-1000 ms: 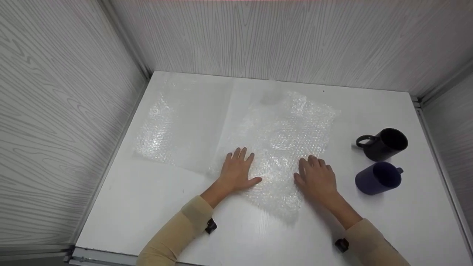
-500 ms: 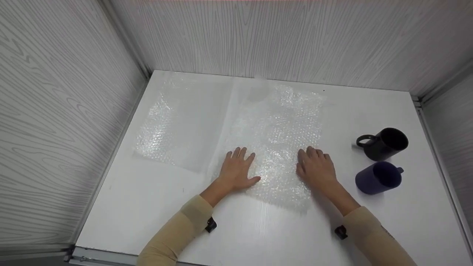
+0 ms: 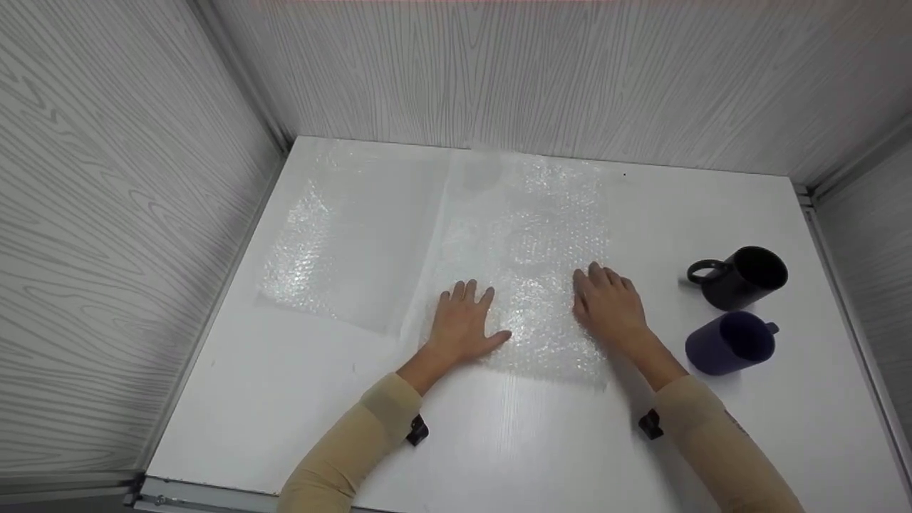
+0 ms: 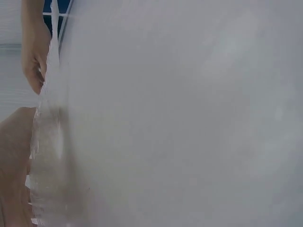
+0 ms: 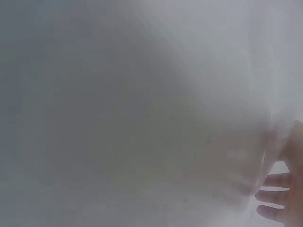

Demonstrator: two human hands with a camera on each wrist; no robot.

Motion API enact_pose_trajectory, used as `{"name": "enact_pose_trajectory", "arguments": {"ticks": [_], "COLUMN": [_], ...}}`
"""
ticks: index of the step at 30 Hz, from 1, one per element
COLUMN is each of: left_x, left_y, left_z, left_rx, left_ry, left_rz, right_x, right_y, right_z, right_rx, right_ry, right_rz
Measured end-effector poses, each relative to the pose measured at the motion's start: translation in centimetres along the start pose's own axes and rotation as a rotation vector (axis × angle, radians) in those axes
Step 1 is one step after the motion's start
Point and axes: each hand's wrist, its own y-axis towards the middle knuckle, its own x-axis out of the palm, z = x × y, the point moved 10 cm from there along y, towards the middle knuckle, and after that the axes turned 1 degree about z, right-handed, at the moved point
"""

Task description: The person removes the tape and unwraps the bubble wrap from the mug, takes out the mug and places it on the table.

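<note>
A clear bubble wrap sheet lies in the middle of the white table in the head view. My left hand rests on its near left part, fingers spread and thumb out to the right. At the sheet's right edge, my right hand pinches the wrap with bent fingers. The left wrist view catches the sheet's raised edge and the right hand beyond it. Film covers most of the right wrist view, where part of the right hand shows at the side.
Left of the sheet, a second piece of bubble wrap lies flat. A black mug and a dark blue mug stand at the table's right side. Wood-grain walls enclose the back and sides.
The middle sheet has turned counterclockwise, its far end swinging left and its near right corner shifting right and away. My right hand has moved forward with the edge; my left has barely shifted.
</note>
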Motion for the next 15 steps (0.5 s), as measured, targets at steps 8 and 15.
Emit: {"name": "enact_pose_trajectory", "arguments": {"ticks": [8, 15], "left_x": [-0.4, -1.6], "left_y": [0.6, 0.0], "left_z": [0.3, 0.6], "left_rx": [-0.008, 0.014], "left_ry": [0.017, 0.011], "left_rz": [0.036, 0.071], "right_x": [-0.4, -2.3], "right_y": [0.6, 0.0], "right_z": [0.6, 1.1], "right_rx": [-0.001, 0.058], "right_ry": [0.005, 0.111], "right_rz": [0.053, 0.093]}}
